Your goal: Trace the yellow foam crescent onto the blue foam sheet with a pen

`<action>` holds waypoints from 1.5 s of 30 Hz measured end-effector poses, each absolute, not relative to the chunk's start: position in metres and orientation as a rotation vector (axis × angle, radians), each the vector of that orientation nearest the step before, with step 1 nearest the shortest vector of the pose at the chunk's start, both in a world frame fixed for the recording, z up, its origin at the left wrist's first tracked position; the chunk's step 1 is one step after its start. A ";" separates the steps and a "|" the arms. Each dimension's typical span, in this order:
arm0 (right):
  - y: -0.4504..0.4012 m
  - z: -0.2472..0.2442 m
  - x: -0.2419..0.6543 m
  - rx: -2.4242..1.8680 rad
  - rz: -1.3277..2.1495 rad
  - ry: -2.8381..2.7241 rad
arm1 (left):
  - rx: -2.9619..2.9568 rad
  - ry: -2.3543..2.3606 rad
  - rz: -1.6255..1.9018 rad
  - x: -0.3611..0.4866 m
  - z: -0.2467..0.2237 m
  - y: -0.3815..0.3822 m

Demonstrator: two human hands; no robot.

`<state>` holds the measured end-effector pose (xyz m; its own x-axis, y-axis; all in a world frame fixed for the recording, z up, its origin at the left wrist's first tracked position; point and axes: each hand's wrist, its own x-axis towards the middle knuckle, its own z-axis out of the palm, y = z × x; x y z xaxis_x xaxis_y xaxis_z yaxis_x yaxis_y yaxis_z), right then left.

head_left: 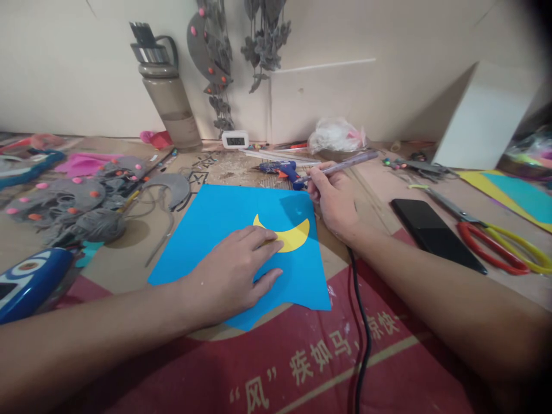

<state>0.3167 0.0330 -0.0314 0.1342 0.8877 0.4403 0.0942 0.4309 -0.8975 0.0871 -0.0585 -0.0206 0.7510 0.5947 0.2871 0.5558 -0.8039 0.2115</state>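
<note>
A yellow crescent moon cutout (pixel 294 237) lies on a blue sheet (pixel 224 213) whose lower edge is cut in curves. My left hand (pixel 241 267) rests flat on both, its fingertips over the crescent's left part and its fingers apart. My right hand (pixel 332 195) grips a pen (pixel 353 164) at the sheet's upper right corner. The pen's tip points left, above the paper's top edge. Just behind it lies a blue glue gun (pixel 284 169), its black cord (pixel 361 322) running past my right wrist to the front.
Red-handled and yellow-handled scissors (pixel 491 230) and a black phone (pixel 435 233) lie right. Grey felt pieces with pom-poms (pixel 77 195) and a blue device (pixel 34 282) sit left. A water bottle (pixel 168 98) and a small digital clock (pixel 235 140) stand at the wall.
</note>
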 end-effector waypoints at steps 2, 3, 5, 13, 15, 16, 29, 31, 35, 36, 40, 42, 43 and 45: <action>0.033 -0.032 0.317 -0.986 0.735 -1.327 | 2.832 0.929 0.529 0.087 -0.021 -0.058; 0.033 -0.032 0.317 -0.983 0.736 -1.328 | 2.836 0.922 0.529 0.087 -0.021 -0.058; 0.032 -0.032 0.317 -0.975 0.738 -1.326 | 2.856 0.904 0.521 0.087 -0.021 -0.058; 0.032 -0.030 0.316 -1.002 0.720 -1.336 | 2.894 0.796 0.511 0.088 -0.019 -0.054; 0.033 -0.031 0.316 -1.005 0.719 -1.337 | 2.898 0.799 0.507 0.088 -0.020 -0.054; 0.034 -0.031 0.316 -0.999 0.723 -1.337 | 2.898 0.802 0.505 0.088 -0.020 -0.054; 0.034 -0.033 0.316 -1.009 0.706 -1.349 | 2.884 0.799 0.544 0.087 -0.021 -0.055; 0.034 -0.032 0.316 -1.015 0.701 -1.348 | 2.885 0.789 0.565 0.087 -0.021 -0.055; 0.034 -0.032 0.316 -0.995 0.703 -1.346 | 2.898 0.774 0.567 0.087 -0.022 -0.054; 0.034 -0.032 0.316 -0.989 0.705 -1.348 | 2.903 0.772 0.563 0.087 -0.023 -0.054; 0.033 -0.032 0.316 -0.996 0.705 -1.354 | 2.916 0.770 0.562 0.088 -0.023 -0.055; 0.032 -0.031 0.316 -1.006 0.704 -1.354 | 2.908 0.771 0.565 0.088 -0.022 -0.055; 0.031 -0.031 0.316 -1.008 0.706 -1.356 | 2.905 0.770 0.570 0.087 -0.022 -0.055; 0.031 -0.030 0.316 -1.008 0.709 -1.362 | 2.899 0.773 0.576 0.087 -0.021 -0.055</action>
<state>0.3157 0.0306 -0.0299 0.1172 0.8863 0.4481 0.1415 0.4317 -0.8909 0.0867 -0.0555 -0.0213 0.8013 0.4957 0.3350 0.4629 -0.8684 0.1777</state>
